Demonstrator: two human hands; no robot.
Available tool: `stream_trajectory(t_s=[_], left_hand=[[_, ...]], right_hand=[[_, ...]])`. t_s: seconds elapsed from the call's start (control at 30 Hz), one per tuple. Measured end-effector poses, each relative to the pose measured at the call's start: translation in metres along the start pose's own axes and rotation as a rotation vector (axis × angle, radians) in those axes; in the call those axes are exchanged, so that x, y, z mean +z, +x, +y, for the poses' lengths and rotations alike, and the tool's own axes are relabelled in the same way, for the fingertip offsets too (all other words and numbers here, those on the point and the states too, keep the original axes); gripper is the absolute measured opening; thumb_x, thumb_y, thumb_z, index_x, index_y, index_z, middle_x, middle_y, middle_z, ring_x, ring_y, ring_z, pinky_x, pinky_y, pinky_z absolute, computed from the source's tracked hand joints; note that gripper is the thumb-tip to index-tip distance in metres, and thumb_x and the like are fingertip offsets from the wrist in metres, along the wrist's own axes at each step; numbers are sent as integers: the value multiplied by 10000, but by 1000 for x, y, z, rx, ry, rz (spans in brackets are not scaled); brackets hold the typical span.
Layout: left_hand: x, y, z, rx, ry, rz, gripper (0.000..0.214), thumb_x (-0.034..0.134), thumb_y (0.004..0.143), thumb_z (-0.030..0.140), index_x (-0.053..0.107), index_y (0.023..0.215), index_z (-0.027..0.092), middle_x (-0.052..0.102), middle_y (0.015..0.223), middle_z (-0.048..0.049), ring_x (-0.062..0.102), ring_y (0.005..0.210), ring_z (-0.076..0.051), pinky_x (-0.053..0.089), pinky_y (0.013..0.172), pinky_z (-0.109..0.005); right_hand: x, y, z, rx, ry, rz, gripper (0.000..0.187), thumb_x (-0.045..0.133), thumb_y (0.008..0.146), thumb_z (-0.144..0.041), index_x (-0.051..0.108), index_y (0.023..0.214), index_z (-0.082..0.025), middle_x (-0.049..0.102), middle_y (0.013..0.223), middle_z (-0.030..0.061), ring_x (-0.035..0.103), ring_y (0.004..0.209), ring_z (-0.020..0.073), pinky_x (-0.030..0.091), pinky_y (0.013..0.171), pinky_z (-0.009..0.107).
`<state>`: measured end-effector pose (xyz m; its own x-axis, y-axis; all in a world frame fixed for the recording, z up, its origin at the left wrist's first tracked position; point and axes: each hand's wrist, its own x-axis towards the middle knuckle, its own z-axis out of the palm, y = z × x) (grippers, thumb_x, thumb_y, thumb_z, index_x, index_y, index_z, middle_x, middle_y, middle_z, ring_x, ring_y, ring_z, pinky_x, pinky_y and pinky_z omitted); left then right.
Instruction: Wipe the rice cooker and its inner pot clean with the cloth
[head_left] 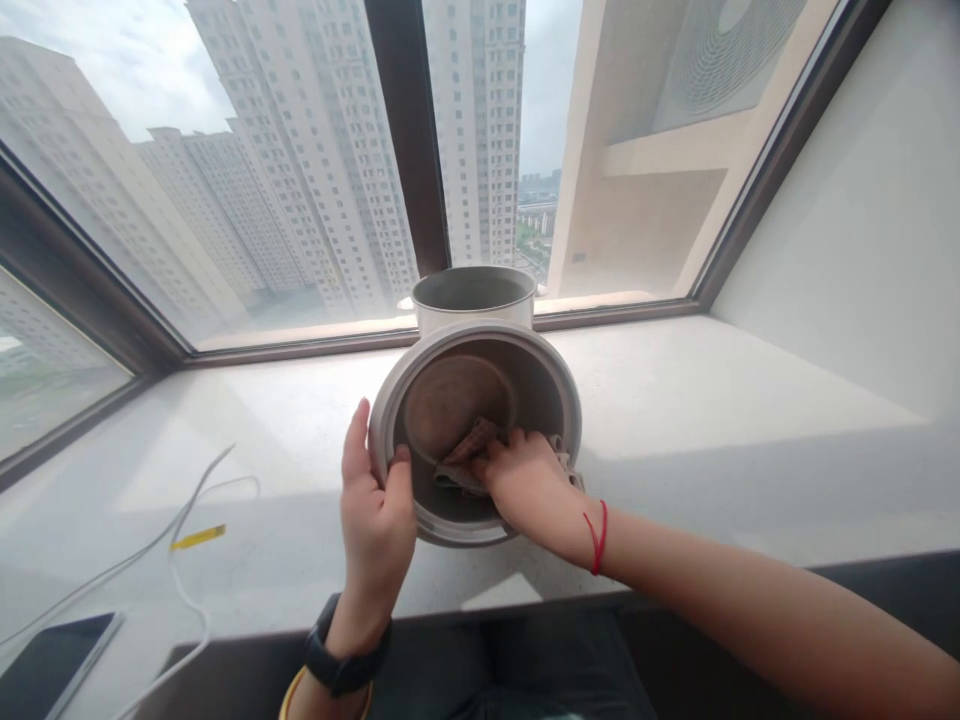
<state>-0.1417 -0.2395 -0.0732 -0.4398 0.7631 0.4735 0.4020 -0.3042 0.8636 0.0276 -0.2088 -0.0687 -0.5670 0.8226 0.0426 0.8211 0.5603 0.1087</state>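
Note:
A round grey cooker body (480,345) stands tilted toward me on the white window sill (712,420). My left hand (375,500) grips its left rim, thumb inside and fingers outside. My right hand (529,480) is inside the body, closed on a brownish cloth (466,450) pressed against the inner wall beside the round brown plate at the bottom. Behind the body a metal inner pot (474,295) stands upright by the window.
A white cable (187,520) with a yellow tag (197,537) runs across the sill at the left. A dark phone (52,660) lies at the lower left corner. The window frame closes the far edge; a white wall rises at the right.

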Motion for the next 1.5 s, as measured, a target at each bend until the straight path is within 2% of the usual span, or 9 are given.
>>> stream_trajectory(t_s=[0.13, 0.3, 0.47, 0.77, 0.97, 1.1, 1.23, 1.37, 1.5], left_hand=[[-12, 31, 16, 58, 132, -281, 728, 619, 871, 220, 406, 1564, 292, 511, 1535, -57, 487, 1399, -309, 398, 1156, -415], [-19, 81, 36, 134, 218, -564, 749, 617, 812, 218, 458, 1540, 289, 569, 1481, -39, 541, 1345, -327, 381, 1161, -438], [-10, 112, 49, 178, 167, -705, 756, 680, 688, 164, 597, 1435, 251, 660, 1365, -50, 600, 1271, -339, 405, 1146, -432], [-6, 120, 46, 365, 247, -912, 768, 551, 823, 197, 377, 1571, 179, 492, 1551, -75, 468, 1420, -294, 318, 1221, -442], [-10, 120, 37, 335, 217, -906, 738, 575, 848, 248, 400, 1562, 182, 478, 1563, -80, 453, 1432, -300, 315, 1222, -427], [-13, 112, 23, 245, 195, -725, 760, 638, 846, 341, 414, 1550, 163, 492, 1546, -128, 483, 1401, -333, 348, 1193, -472], [-7, 94, 21, 170, 105, -607, 673, 731, 811, 500, 604, 1372, 152, 708, 1253, -130, 667, 1126, -318, 516, 997, -412], [4, 78, 26, 229, 39, -483, 559, 597, 877, 660, 710, 1059, 143, 752, 967, -91, 682, 884, -252, 536, 806, -329], [10, 65, 18, 145, -24, -367, 799, 321, 883, 837, 700, 850, 134, 726, 807, -109, 663, 756, -236, 527, 686, -320]], right_hand=[[-15, 5, 18, 72, -182, -84, 365, 406, 921, -70, 743, 1056, -107, 692, 1051, 217, 598, 974, 371, 435, 715, 452], [-26, 6, 36, 29, -393, 80, 430, 365, 941, -81, 718, 1184, -98, 675, 1137, 223, 520, 1046, 397, 440, 767, 543], [-27, 9, 41, -6, -401, 167, 413, 378, 970, -104, 726, 1191, -135, 666, 1141, 193, 499, 1087, 374, 433, 809, 529], [-27, 35, 51, -155, -448, 716, 376, 360, 1024, -134, 732, 1058, -180, 680, 1167, 111, 531, 1087, 305, 417, 760, 445], [-41, 29, 58, -414, -496, 832, 335, 389, 1043, -170, 678, 1189, -257, 606, 1377, 16, 483, 1209, 239, 395, 819, 381], [-44, 10, 58, -69, -298, 850, 335, 468, 1009, -198, 671, 1247, -315, 567, 1413, 41, 462, 1197, 285, 415, 878, 430], [-45, 13, 38, 341, 30, 826, 503, 479, 959, -144, 580, 1425, -306, 524, 1396, 121, 470, 1155, 328, 452, 938, 497], [-40, 38, -1, 313, 450, 757, 627, 506, 923, -148, 447, 1539, -244, 441, 1420, 150, 455, 1265, 320, 424, 1100, 486], [-27, 51, -45, 210, 1006, 777, 721, 511, 891, -145, 338, 1588, -205, 273, 1585, 128, 324, 1474, 259, 320, 1229, 384]])
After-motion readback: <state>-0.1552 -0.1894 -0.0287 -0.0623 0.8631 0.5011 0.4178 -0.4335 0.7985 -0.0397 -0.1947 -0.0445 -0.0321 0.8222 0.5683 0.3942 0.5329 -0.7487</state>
